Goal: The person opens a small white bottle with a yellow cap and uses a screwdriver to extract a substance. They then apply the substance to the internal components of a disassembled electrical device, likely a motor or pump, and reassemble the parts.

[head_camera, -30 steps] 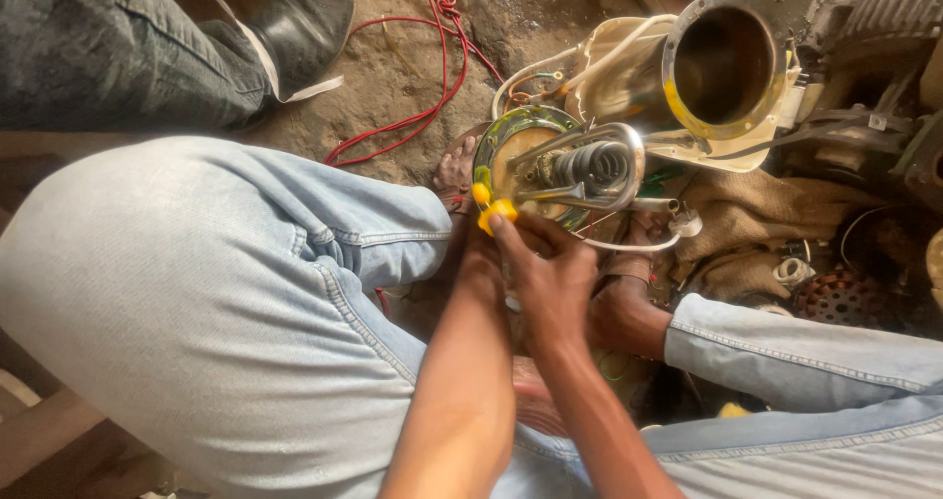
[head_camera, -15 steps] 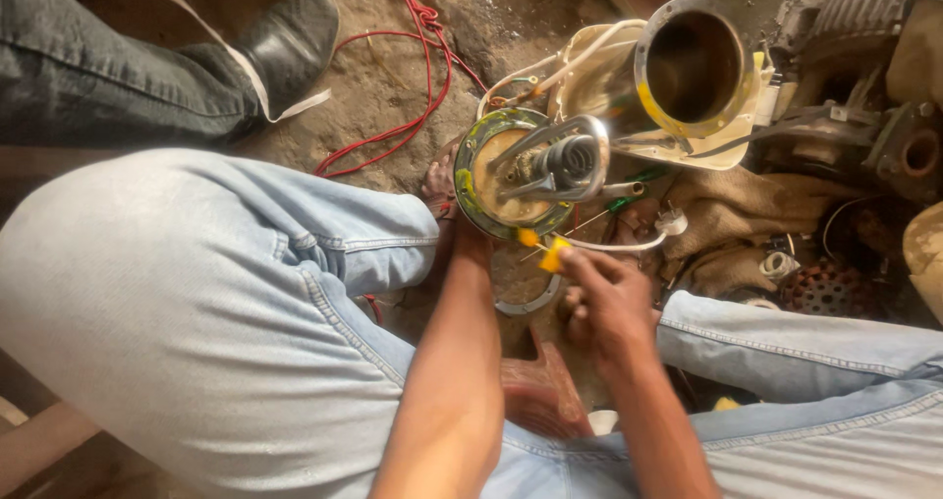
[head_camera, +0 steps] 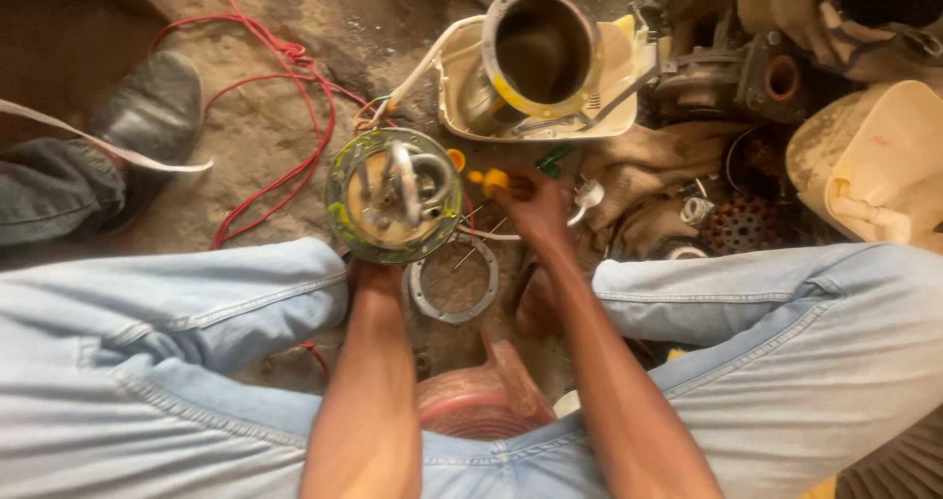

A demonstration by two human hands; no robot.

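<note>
One steel pot (head_camera: pixel 542 52) sits inside the cream housing (head_camera: pixel 462 77).

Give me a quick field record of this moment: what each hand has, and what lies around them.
left hand: under the round heating-element plate, holding it up; the hand itself is mostly hidden
right hand: gripping a yellow-handled tool beside the plate
below the plate: metal ring on the dirt floor
ahead: open metal pot in a cream housing
left side: red cable, another person's dark shoe
</note>
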